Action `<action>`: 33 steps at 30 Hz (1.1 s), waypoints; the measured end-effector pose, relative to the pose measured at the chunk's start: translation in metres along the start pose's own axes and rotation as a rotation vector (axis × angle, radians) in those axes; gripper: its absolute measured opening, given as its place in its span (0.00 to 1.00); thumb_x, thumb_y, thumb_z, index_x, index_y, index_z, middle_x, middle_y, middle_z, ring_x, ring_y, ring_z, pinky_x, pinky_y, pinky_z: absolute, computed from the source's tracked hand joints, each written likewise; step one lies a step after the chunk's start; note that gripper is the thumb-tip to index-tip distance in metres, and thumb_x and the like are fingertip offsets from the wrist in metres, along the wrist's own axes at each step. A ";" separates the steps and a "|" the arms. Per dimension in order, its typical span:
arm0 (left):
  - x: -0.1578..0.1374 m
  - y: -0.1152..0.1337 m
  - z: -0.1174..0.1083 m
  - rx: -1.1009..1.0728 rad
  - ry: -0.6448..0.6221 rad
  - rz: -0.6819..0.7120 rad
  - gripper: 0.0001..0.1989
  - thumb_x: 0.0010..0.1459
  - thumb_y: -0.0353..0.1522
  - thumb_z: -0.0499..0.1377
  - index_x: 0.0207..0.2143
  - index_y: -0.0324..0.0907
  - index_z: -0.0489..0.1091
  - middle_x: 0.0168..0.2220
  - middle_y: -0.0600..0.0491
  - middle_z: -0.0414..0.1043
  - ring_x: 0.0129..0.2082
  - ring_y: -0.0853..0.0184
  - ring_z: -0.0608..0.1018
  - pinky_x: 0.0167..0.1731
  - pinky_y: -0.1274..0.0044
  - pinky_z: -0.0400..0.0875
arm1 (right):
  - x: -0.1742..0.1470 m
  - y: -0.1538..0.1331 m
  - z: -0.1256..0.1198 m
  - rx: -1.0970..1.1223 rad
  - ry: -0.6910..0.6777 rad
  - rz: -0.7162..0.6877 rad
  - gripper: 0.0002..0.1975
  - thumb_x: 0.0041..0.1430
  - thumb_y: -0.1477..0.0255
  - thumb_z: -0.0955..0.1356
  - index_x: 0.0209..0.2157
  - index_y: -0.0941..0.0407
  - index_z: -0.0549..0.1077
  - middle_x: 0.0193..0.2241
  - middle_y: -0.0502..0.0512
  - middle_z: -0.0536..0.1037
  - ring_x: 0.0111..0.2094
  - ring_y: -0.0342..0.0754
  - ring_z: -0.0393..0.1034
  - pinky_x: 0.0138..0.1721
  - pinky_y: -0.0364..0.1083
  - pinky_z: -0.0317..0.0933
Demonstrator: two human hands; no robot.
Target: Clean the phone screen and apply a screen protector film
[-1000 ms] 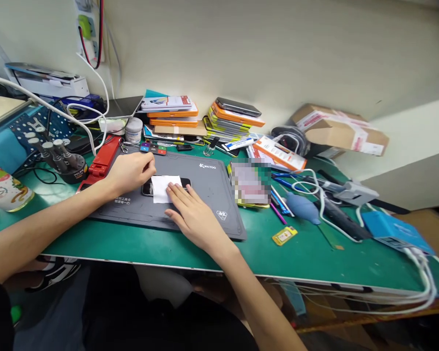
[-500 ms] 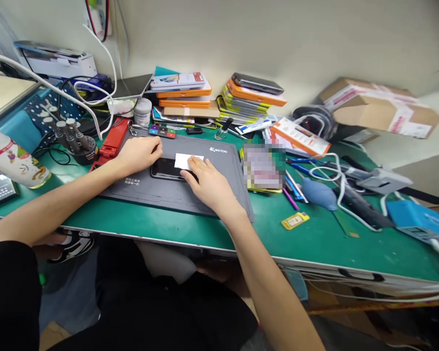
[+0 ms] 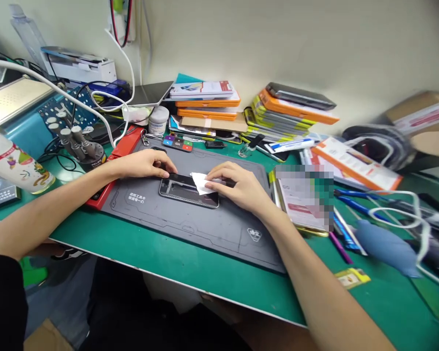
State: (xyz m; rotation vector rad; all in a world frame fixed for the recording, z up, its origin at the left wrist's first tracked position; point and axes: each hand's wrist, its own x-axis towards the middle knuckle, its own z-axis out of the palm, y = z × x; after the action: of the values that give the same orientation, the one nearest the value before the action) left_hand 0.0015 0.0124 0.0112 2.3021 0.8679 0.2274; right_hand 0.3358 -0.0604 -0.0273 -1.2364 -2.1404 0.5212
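Note:
A black phone (image 3: pixel 175 189) lies screen up on a grey work mat (image 3: pixel 190 234), a ceiling reflection on its glass. At its far left corner is my left hand (image 3: pixel 146 163), fingers curled and thumb and fingertips on the phone's edge. Between the thumb and fingers of my right hand (image 3: pixel 237 183) is a small white wipe (image 3: pixel 201 184), pinched at one side. The wipe hangs over the right half of the phone, its lower tip at the glass; whether it presses there I cannot tell.
Behind the mat stand a white jar (image 3: pixel 158 120) and stacked orange-edged boxes (image 3: pixel 208 103). A red holder (image 3: pixel 126 144) and a screwdriver stand (image 3: pixel 80 148) are at the left. On the right lie a blue air blower (image 3: pixel 386 246), pens and cables. A patterned cup (image 3: pixel 18 163) stands far left.
My right hand has lifted from lying flat over the white wipe and now pinches it. My left hand has opened from a fist and reached the phone's corner. The view has shifted.

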 end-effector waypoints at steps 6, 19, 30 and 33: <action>0.002 -0.002 0.001 0.029 0.012 0.020 0.18 0.68 0.45 0.65 0.54 0.48 0.84 0.53 0.49 0.83 0.51 0.62 0.81 0.53 0.71 0.73 | -0.009 0.009 -0.004 0.062 -0.036 -0.045 0.15 0.68 0.53 0.76 0.47 0.47 0.86 0.50 0.60 0.85 0.53 0.64 0.79 0.59 0.66 0.72; 0.000 0.014 0.005 0.242 0.044 0.040 0.19 0.72 0.46 0.61 0.55 0.46 0.81 0.51 0.49 0.77 0.44 0.64 0.78 0.47 0.73 0.70 | -0.012 0.001 -0.011 0.099 -0.084 -0.013 0.18 0.65 0.54 0.77 0.51 0.46 0.86 0.54 0.60 0.84 0.57 0.65 0.76 0.64 0.67 0.68; 0.002 0.012 0.006 0.223 0.050 0.046 0.21 0.71 0.49 0.60 0.54 0.46 0.81 0.51 0.49 0.78 0.46 0.62 0.79 0.48 0.72 0.71 | -0.011 -0.010 -0.001 -0.049 -0.062 -0.018 0.16 0.68 0.56 0.76 0.52 0.47 0.84 0.50 0.60 0.83 0.53 0.64 0.77 0.58 0.64 0.69; 0.003 0.010 0.005 0.230 0.055 0.051 0.23 0.71 0.52 0.60 0.54 0.46 0.82 0.51 0.49 0.78 0.46 0.63 0.79 0.48 0.73 0.71 | -0.010 -0.013 0.000 -0.055 -0.011 0.004 0.12 0.69 0.59 0.74 0.49 0.48 0.84 0.47 0.59 0.84 0.50 0.62 0.77 0.55 0.62 0.69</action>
State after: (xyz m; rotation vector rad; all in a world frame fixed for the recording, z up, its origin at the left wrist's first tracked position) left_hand 0.0104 0.0059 0.0141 2.5439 0.9041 0.2235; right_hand 0.3314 -0.0753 -0.0223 -1.2700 -2.1749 0.4749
